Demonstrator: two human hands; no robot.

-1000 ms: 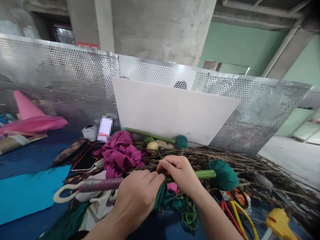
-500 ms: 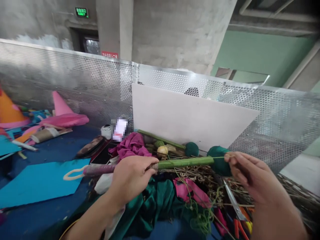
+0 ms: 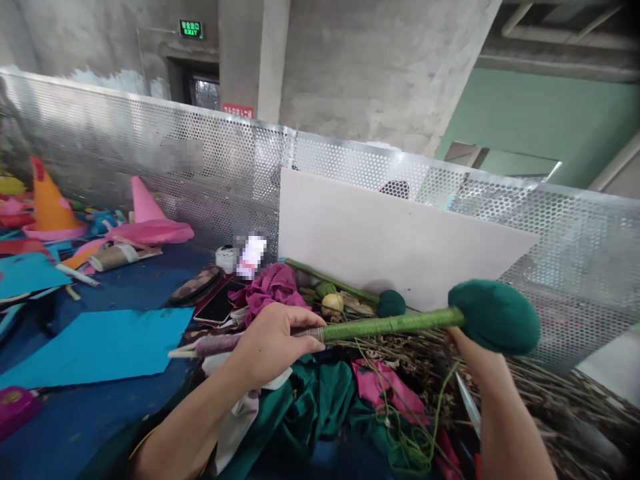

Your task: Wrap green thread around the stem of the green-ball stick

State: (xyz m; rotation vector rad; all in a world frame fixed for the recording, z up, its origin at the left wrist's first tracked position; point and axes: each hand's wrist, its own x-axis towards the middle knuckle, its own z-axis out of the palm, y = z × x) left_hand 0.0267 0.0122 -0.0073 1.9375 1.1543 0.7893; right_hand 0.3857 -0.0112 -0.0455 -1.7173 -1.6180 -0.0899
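Note:
My left hand is closed round a stick wrapped in green yarn towards the right and purple towards the left. A pale forked end sticks out at its left. The stick's right end carries a large rounded head covered in dark green cloth. Just below that head is my right hand, its fingertips partly hidden behind the stick. A strand of green yarn rises to this hand from a loose tangle. Scissors lie beneath it, partly covered by the right wrist.
Dark green cloth, pink cloth and dry stems lie under the stick. Behind are magenta cloth, a small green ball and a white board against a perforated metal screen. Blue sheet lies left.
My right hand has moved from right of the stick's end to beneath the green head, which now shows fully. The stick has turned, its forked end looking narrower. The view has shifted left.

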